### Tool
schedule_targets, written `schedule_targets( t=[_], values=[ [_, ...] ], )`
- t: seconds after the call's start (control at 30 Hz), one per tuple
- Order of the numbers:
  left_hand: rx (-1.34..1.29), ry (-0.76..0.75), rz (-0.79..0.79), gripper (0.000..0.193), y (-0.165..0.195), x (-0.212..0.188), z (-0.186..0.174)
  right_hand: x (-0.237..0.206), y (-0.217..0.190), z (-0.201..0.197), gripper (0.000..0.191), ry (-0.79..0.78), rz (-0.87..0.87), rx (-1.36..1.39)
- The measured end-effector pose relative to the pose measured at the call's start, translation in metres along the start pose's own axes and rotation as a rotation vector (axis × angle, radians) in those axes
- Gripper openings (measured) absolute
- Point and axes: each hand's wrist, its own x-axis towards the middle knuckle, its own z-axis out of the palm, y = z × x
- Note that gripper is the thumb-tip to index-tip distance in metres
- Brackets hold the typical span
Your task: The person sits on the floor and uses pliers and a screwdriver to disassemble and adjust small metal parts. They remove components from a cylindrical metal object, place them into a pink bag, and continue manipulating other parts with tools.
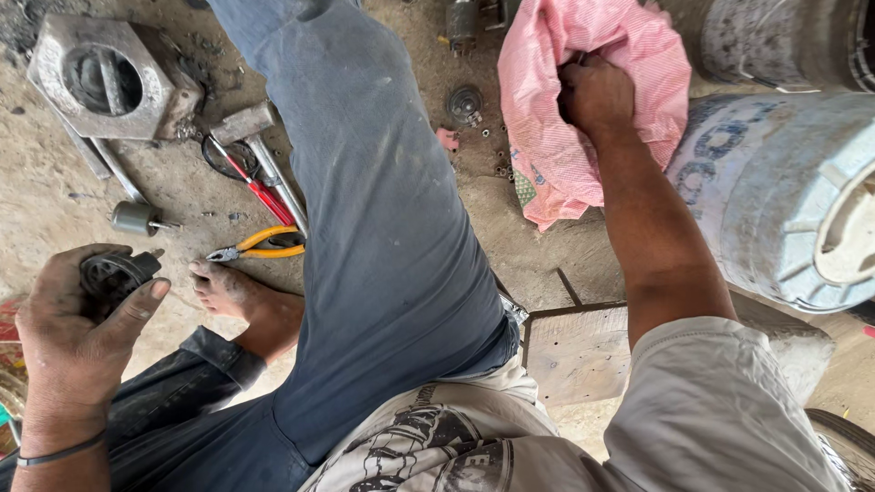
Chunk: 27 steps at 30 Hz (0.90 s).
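Left hand (77, 333) first: grimy fingers curl around a dark round metal part (111, 273), thumb pressed along its near edge, the piece gripped at the left side of the view above the person's bent leg. A thin band circles that wrist. Over on the right, the right hand (594, 94) is plunged into a pink striped cloth bag (556, 137); its fingers are buried in the folds, so whether they are spread or pinching cannot be told. The bag slumps on the ground against a pale blue-grey cylinder (766, 191) lying on its side, with a second drum above it at the top right corner.

Between the arms runs the person's blue trouser leg (374, 210), and a bare foot (239, 296) rests on the floor just beside yellow-handled pliers (260, 244). Just above those, red-handled pliers (260, 187) lie close beside a hammer (251, 137). Up at the top left sits a heavy grey hexagonal metal housing (105, 77) with a round bore, and a small grey cylindrical part (137, 217) lies below it.

The floor (55, 196) is bare, dusty concrete, stained and cracked, scattered with small nuts and washers near the bag. A pale stone block (583, 351) sits under the right arm.
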Motion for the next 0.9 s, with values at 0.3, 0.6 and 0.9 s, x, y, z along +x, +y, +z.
schedule_targets(
  t=[0.3,0.6,0.9],
  values=[
    [0.048,-0.036,-0.05,0.04,0.012,0.005,0.005,0.0,0.005,0.019,0.008,0.26,-0.022,0.172],
    [0.049,-0.077,-0.066,0.037,0.001,-0.001,0.005,-0.08,-0.113,-0.041,0.02,0.566,-0.033,0.83],
    [0.295,-0.104,-0.063,0.036,-0.051,-0.022,-0.004,-0.078,-0.204,0.046,0.014,0.13,0.015,0.984]
  ],
)
